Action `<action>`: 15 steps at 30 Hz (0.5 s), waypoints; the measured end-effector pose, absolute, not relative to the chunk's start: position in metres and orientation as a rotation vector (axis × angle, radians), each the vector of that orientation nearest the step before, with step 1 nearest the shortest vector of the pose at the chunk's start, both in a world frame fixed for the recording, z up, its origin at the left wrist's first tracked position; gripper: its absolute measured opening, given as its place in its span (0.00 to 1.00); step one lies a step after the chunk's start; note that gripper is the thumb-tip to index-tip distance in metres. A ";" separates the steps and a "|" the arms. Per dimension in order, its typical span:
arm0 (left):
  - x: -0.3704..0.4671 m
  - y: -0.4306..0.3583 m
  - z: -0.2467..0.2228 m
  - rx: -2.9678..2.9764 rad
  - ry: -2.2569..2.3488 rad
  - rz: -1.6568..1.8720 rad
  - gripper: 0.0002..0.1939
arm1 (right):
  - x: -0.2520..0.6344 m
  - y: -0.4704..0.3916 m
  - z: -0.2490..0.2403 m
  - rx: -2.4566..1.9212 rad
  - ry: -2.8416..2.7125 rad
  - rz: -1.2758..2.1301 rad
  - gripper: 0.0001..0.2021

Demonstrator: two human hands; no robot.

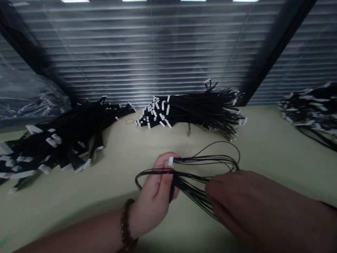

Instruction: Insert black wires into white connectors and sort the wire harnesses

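A bundle of thin black wires stretches between my two hands above the pale table. My left hand, with a beaded bracelet at its wrist, is closed round the wires near a white connector. Some wires loop out past the left side of that hand. My right hand is closed on the wires at their right part, its fingertips mostly hidden. One thin wire arcs up above the others between the hands.
Black cables with white connectors lie in a pile at the left, another at the back middle and a third at the far right. A yellow rubber band lies on the table. Blinds stand behind, clear plastic at left.
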State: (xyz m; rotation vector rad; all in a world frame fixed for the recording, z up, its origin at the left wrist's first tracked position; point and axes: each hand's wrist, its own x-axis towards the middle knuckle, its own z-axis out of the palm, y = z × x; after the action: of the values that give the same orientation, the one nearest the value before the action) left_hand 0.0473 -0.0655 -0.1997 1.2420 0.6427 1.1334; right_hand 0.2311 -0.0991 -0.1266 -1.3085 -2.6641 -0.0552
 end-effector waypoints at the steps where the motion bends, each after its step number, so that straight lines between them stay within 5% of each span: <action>1: 0.047 -0.065 -0.199 1.242 0.640 1.134 0.12 | 0.232 -0.099 -0.130 -1.324 -2.688 -0.107 0.11; 6: 0.048 -0.066 -0.196 1.229 0.645 1.131 0.12 | 0.240 -0.096 -0.136 -1.366 -2.752 -0.079 0.11; 15: 0.048 -0.071 -0.199 1.212 0.598 1.042 0.12 | 0.218 -0.074 -0.121 -1.337 -2.510 0.639 0.13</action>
State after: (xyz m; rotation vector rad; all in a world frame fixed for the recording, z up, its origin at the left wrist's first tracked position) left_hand 0.0482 -0.0706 -0.1990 1.2124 0.5984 1.0416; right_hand 0.2181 -0.0743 -0.1213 -1.3369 -2.5103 0.6387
